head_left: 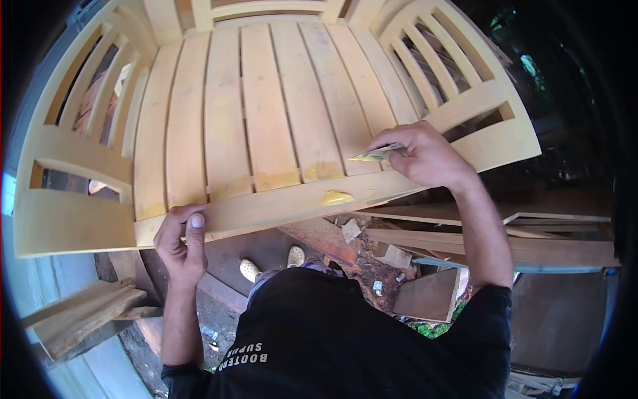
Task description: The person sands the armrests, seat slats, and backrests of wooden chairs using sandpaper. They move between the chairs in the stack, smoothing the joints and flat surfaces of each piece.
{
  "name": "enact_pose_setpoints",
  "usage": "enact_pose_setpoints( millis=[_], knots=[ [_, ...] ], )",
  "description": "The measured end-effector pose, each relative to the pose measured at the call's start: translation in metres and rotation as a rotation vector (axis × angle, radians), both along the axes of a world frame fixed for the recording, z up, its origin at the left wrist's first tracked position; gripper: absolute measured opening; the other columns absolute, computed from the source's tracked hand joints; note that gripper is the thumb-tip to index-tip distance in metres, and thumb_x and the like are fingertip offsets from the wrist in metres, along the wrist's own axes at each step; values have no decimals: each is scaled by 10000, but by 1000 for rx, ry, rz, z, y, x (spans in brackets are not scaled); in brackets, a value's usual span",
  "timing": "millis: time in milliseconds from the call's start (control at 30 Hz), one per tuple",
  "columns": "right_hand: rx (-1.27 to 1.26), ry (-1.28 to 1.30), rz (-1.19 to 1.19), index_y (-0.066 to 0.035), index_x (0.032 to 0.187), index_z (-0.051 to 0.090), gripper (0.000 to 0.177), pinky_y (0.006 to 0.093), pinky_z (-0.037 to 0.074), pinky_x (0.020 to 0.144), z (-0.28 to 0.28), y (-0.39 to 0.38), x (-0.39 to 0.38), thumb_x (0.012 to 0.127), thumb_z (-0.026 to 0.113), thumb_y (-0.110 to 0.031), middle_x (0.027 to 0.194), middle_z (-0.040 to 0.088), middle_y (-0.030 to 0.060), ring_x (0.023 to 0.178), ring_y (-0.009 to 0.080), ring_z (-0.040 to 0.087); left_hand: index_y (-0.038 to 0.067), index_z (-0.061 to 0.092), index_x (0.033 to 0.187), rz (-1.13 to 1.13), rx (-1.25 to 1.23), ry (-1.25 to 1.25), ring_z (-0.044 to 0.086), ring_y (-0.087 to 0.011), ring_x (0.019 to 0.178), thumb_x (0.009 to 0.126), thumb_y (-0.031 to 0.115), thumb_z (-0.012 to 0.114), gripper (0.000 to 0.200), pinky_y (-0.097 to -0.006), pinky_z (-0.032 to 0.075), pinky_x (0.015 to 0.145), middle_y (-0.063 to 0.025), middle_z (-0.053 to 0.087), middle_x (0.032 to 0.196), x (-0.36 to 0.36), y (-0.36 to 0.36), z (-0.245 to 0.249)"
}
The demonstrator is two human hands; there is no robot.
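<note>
A pale wooden bench [259, 100] with a slatted seat and slatted sides fills the upper part of the head view. My left hand [181, 241] grips the front rail [266, 211] near its left end, thumb on the near face and fingers over the top. My right hand [425, 156] pinches a small flat scraper [379, 153] with yellow paste along its edge, held just above the seat at the right. A lump of yellow paste [337, 197] sits on the front rail between my hands. Yellowish smears show on the slat ends near the rail.
Wooden boards [492, 246] lie stacked below the bench on the right. More rough planks [86, 316] stand at the lower left. Scraps and stones litter the ground by my feet, which wear light clogs [250, 270].
</note>
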State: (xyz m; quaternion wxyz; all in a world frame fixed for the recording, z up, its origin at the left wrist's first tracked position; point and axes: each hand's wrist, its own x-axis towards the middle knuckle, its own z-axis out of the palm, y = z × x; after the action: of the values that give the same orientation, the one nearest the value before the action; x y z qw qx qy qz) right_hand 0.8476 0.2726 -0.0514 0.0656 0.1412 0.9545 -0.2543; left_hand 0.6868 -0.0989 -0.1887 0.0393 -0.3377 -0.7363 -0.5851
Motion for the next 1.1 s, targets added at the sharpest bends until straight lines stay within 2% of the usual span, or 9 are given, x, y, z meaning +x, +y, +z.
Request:
enact_pose_setpoints(
  millis=[100,133,533,633,733,833,867,967,1100],
  knots=[
    [70,147,161,-47,1071,763,290,464,555,806,-13,12,12,831,602,-66,891,725,237,823,382,710,-23,711,1028,-14,-5,43,639,-149,772,1017,75,601,147,-275,496,724,-86,680,840,-2,14,-1],
    [86,77,150,-56,1102,755,307,458,548,828,-13,14,13,832,610,-22,918,722,216,881,381,703,-23,710,1033,-17,-8,56,638,-150,772,1020,79,599,151,-274,494,726,-87,680,843,-2,18,-1],
    [147,77,226,-66,1100,756,287,479,553,870,-35,16,8,856,607,-36,925,719,200,916,376,694,-22,701,1088,64,12,105,609,-111,746,1031,106,586,181,-243,468,690,-76,677,848,-5,29,-18],
    [239,155,273,-45,1127,740,338,448,561,877,-45,5,11,813,623,-1,938,721,168,936,338,689,-25,695,1092,59,24,86,604,-107,739,1028,99,585,178,-242,466,688,-75,676,843,-6,27,-20],
    [323,159,286,-18,1145,719,423,414,565,885,-56,-12,27,729,659,25,1007,719,133,977,304,669,-31,691,1097,67,28,101,600,-103,735,1024,88,583,176,-241,463,683,-76,675,839,-6,27,-22],
    [428,358,304,2,1133,709,483,398,561,899,-85,-24,47,651,688,30,1079,707,115,1015,288,645,-34,692,1092,62,43,87,582,-96,721,1024,87,583,177,-236,450,669,-70,672,837,-7,27,-21],
    [409,325,301,8,1113,705,474,409,553,918,-86,-24,51,640,692,25,1143,688,114,1061,294,625,-34,692,1091,60,38,78,573,-90,714,1024,88,584,176,-232,442,660,-67,671,836,-6,28,-20],
    [386,382,346,9,1016,717,327,407,553,839,-73,-23,52,697,647,9,969,707,115,918,287,647,-33,694,1089,56,32,64,545,-75,696,1023,92,589,176,-223,418,637,-60,667,836,-5,27,-17],
    [249,311,287,-9,1036,728,354,414,574,797,-44,-3,50,706,630,74,918,723,120,890,295,674,-34,695,1092,46,39,72,530,-62,689,1022,96,596,177,-215,404,623,-55,668,846,-8,27,-20]
  ],
)
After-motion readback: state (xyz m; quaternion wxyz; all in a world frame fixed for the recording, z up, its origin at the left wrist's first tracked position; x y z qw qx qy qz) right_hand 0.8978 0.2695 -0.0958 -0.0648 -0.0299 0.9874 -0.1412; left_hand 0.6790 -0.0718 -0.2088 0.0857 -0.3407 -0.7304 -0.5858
